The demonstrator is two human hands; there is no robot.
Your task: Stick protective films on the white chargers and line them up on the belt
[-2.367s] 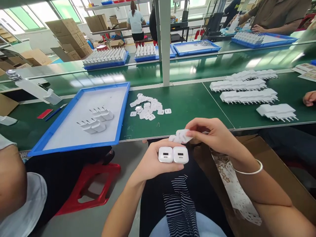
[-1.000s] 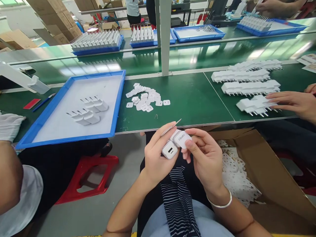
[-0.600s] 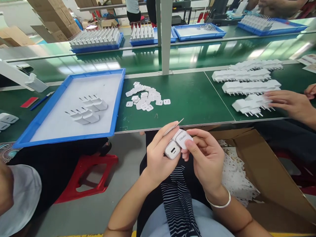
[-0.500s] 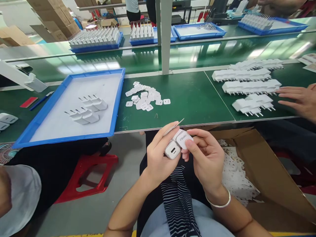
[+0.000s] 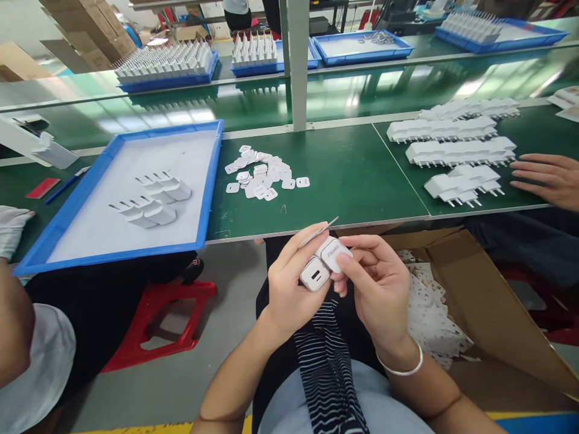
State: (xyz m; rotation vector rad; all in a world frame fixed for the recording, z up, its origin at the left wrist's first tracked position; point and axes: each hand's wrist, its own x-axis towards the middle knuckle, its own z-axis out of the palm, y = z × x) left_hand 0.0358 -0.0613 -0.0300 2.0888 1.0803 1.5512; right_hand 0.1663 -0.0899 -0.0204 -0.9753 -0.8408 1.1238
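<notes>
My left hand (image 5: 287, 286) is closed around a white USB charger (image 5: 315, 275), whose face with two port slots points toward me. A thin flat piece (image 5: 332, 223) sticks out between its fingers. Thumb and fingers of my right hand (image 5: 379, 283) pinch a white faceplate (image 5: 335, 254) with grey lettering, right beside the charger. Whether a second charger body sits behind that plate is hard to see. Both hands are over my lap, just off the table edge. Beyond them, loose white faceplates (image 5: 260, 172) lie in a pile on the green table (image 5: 344, 163).
To the left, a blue-rimmed tray (image 5: 205, 193) holds several chargers (image 5: 154, 211), prongs up. Rows of white chargers (image 5: 460, 150) lie at right, near a co-worker's hand (image 5: 549, 178). A cardboard box (image 5: 488, 301) stands by my right arm. A metal post (image 5: 298, 66) rises mid-table.
My hands keep the same hold, almost unmoved. At left, a co-worker's arm and pale sleeve have come in over the table edge, hiding the chargers there. The view has shifted slightly.
</notes>
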